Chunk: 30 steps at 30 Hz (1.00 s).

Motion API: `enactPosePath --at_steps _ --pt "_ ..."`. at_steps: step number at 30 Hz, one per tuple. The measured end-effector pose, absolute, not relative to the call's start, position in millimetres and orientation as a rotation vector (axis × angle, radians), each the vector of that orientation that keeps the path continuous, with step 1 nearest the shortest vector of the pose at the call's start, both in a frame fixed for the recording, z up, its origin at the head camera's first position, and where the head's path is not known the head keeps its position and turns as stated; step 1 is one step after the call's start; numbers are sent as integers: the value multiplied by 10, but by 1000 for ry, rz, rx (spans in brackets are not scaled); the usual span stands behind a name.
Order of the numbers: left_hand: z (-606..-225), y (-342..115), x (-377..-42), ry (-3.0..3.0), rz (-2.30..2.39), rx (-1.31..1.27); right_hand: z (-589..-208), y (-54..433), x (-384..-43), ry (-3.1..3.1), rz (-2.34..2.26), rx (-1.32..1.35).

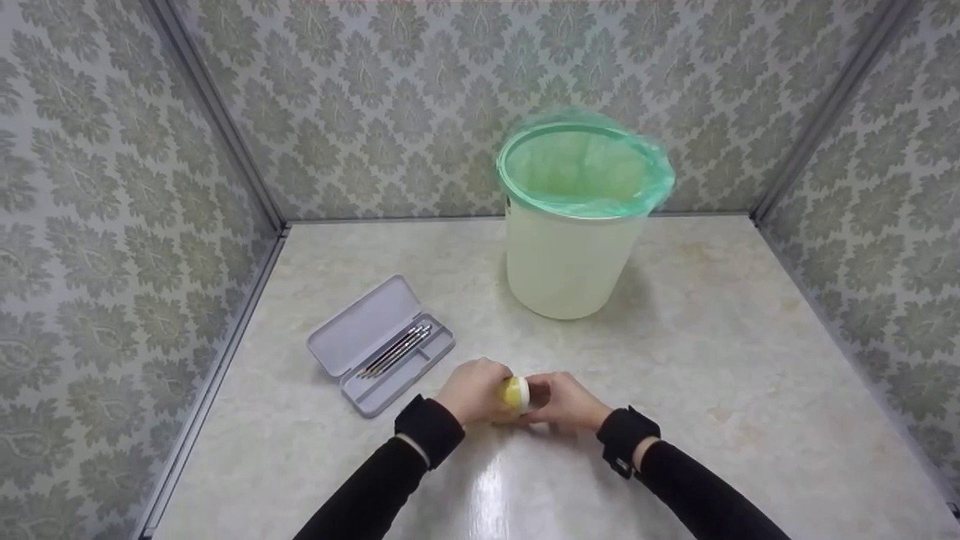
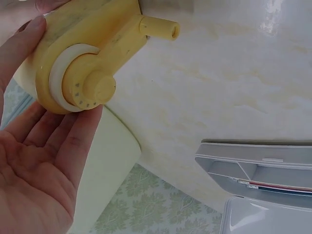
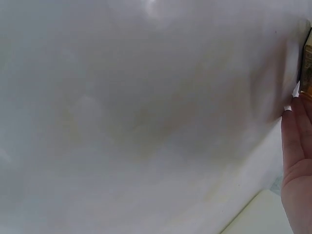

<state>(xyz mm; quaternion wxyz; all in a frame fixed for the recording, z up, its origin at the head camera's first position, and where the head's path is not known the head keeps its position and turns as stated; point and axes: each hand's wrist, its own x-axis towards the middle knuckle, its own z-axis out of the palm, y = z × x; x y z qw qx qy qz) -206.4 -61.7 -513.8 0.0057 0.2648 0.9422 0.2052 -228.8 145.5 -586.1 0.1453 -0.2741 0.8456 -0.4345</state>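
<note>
A yellow crank pencil sharpener [image 2: 112, 29] with a white ring, a dotted dial and a stubby crank handle is between my two hands, low over the table. My left hand [image 1: 476, 391] grips it, thumb on one side and fingers on the other. From the right, my right hand [image 1: 566, 401] holds its pale end [image 1: 524, 394] with thumb and fingertips. Only the fingers of that hand [image 3: 297, 141] and an edge of the sharpener [image 3: 307, 68] show in the right wrist view. To the left lies an open grey pencil case [image 1: 367, 322] with several pencils [image 1: 397, 352] inside.
A pale bin [image 1: 566, 262] lined with a green bag [image 1: 652, 176] stands at the back, right of centre. Patterned wall panels [image 1: 390, 112] enclose the marbled table [image 1: 712, 360] on the left, back and right.
</note>
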Motion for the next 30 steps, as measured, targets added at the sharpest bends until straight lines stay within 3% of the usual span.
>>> enactPosePath --at_steps 30 --pt "-5150 -629 -2095 2906 643 811 -5859 1481 -2286 2440 -1254 -796"
